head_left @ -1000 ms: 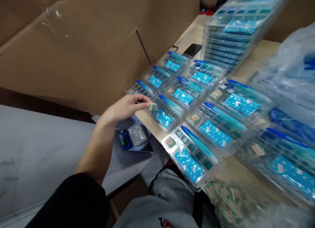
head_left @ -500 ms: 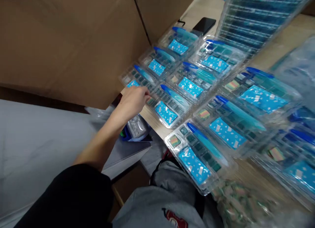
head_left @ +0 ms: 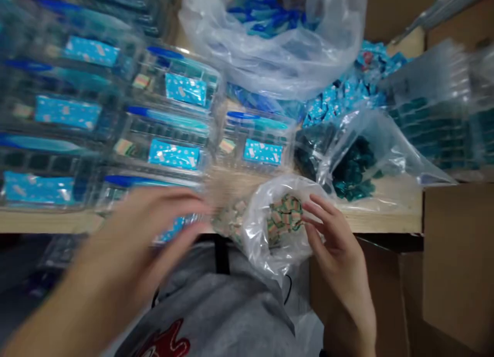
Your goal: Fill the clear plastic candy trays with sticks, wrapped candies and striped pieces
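Note:
A clear plastic bag point(head_left: 257, 228) of small striped square pieces point(head_left: 283, 218) stands open at the table's front edge. At its right rim is my right hand point(head_left: 334, 244), fingers apart and reaching over the mouth; nothing shows in them. My left hand point(head_left: 154, 233), smeared by motion, is left of the bag, its thumb and fingers apart with nothing visible between them. It partly covers a clear blister tray point(head_left: 116, 192). Similar trays hold a blue pen-shaped piece, dark squares and a dotted blue packet point(head_left: 173, 154); several show a striped piece point(head_left: 125, 146).
Behind stands a large plastic bag point(head_left: 270, 69) with blue pieces. To its right lie a heap of blue packets point(head_left: 347, 94), a bag of dark teal squares point(head_left: 353, 166) and stacked clear trays point(head_left: 428, 110). Cardboard boxes point(head_left: 459, 254) stand at the right.
The view has swung right, away from the large cardboard box. My left hand has left the far-left trays and come toward the bag of striped pieces. My right hand has come into view.

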Demonstrator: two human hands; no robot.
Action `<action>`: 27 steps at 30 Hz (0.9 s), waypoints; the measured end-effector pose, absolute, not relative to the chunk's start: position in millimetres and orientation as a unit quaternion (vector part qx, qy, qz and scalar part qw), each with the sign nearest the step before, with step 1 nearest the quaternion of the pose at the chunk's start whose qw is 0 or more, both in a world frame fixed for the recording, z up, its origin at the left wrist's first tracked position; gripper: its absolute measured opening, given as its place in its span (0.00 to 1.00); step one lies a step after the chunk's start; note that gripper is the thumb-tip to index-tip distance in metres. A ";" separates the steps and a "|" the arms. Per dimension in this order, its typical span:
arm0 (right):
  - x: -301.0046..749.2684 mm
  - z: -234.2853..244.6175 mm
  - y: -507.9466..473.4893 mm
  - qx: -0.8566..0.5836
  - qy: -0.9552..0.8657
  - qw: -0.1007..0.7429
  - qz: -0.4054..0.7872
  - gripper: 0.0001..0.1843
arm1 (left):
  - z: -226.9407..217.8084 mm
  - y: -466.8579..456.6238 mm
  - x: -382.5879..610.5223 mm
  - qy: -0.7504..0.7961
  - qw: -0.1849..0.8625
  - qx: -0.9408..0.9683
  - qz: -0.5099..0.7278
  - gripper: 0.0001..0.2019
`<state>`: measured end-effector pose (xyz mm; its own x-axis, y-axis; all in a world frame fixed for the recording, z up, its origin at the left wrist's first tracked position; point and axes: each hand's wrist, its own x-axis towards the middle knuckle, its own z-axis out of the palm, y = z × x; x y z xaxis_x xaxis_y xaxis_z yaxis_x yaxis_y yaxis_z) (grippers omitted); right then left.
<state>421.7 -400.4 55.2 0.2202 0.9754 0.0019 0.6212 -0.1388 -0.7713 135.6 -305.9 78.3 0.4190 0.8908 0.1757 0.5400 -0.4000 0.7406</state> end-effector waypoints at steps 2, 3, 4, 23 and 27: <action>422.6 55.7 -409.0 -0.704 -0.517 0.390 0.292 0.17 | 88.8 -315.7 193.4 0.306 0.316 0.871 0.219 0.09; 423.1 55.4 -413.0 -0.702 -0.491 0.419 0.303 0.18 | 89.3 -319.0 219.3 0.253 0.317 0.898 0.172 0.11; 423.8 54.8 -416.4 -0.697 -0.469 0.445 0.310 0.18 | 86.5 -321.1 242.2 0.221 0.313 0.916 0.118 0.11; 431.7 46.5 -430.7 -0.656 -0.419 0.541 0.319 0.15 | 52.1 -315.8 284.0 0.312 0.353 0.881 0.045 0.08; 423.0 48.7 -422.1 -0.621 -0.445 0.537 0.356 0.16 | 73.7 -313.1 265.1 0.394 0.549 0.720 0.158 0.03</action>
